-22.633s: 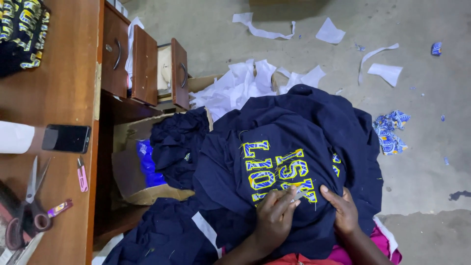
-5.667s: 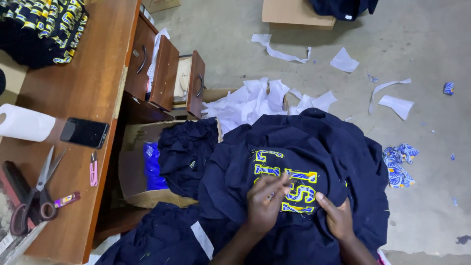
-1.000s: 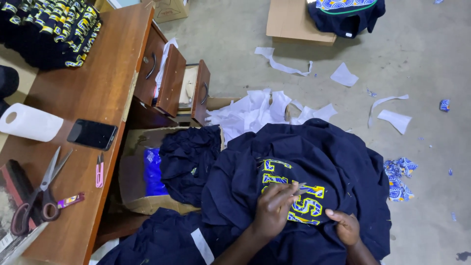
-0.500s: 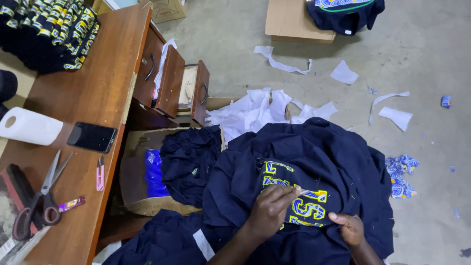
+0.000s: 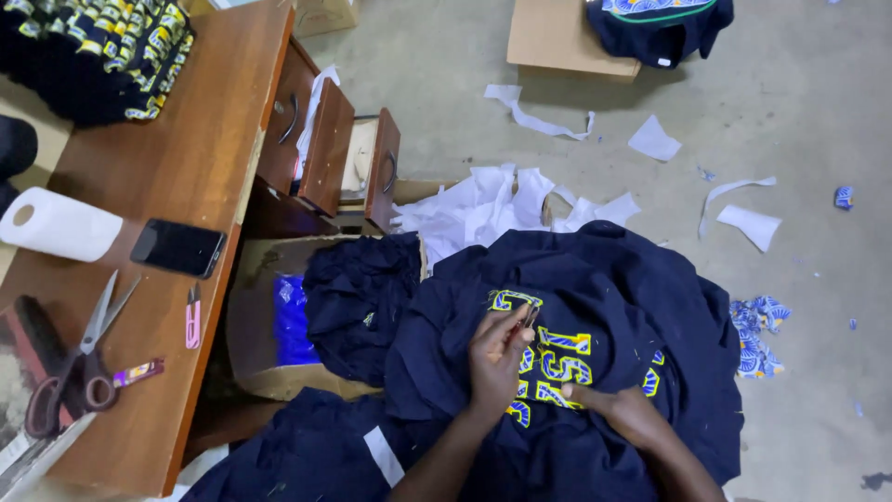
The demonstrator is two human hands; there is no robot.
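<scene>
A dark navy garment [image 5: 604,279] with yellow and blue stitched letters [image 5: 557,342] lies bunched over my lap. My left hand [image 5: 492,364] rests on the letters, its fingertips pinched on a small thin object [image 5: 526,319] that I cannot identify. My right hand [image 5: 624,411] lies lower right of the letters, thumb and fingers pressing and holding the fabric beside them. Both forearms come in from the bottom edge.
A wooden desk [image 5: 195,158] on the left carries a paper roll [image 5: 58,223], a phone [image 5: 178,247], scissors [image 5: 76,363], a pink cutter [image 5: 192,318] and stacked garments [image 5: 93,51]; its drawers [image 5: 325,139] stand open. A cardboard box [image 5: 279,372] holds navy cloth. White paper scraps [image 5: 483,200] litter the floor.
My left hand has crept up toward the upper letters. My right hand has slid left, closer to the letters. The view has shifted slightly.
</scene>
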